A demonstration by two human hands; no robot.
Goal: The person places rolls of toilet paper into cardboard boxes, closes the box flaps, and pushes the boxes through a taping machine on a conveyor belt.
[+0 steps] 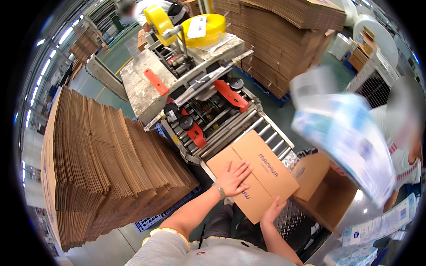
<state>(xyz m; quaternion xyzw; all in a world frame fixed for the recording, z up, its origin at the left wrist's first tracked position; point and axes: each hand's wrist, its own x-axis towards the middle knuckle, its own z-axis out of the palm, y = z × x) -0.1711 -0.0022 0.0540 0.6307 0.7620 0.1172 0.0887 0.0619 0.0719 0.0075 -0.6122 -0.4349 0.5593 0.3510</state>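
Observation:
A closed brown cardboard box (pixel 259 170) with dark print lies at the near end of a roller conveyor (pixel 268 133), partly on its rollers. My left hand (pixel 233 179) rests flat on the box's top, fingers spread. At the near right edge of the same box, my right hand (pixel 271 212) grips its side; some of the fingers are hidden. Past the rollers stands a carton sealing machine (pixel 186 97) with orange arms and a large roll of yellow tape (pixel 208 31) on top. Right beside my box is an open cardboard box (pixel 326 190), its flap leaning toward mine.
Tall stacks of flattened cartons stand at left (pixel 102 168) and far right (pixel 284 48). A co-worker (pixel 399 128) at right handles a motion-blurred white-and-blue plastic package (pixel 346 137) over the open box. Similar packages (pixel 381 221) lie at lower right. Another person (pixel 151 9) stands behind the machine.

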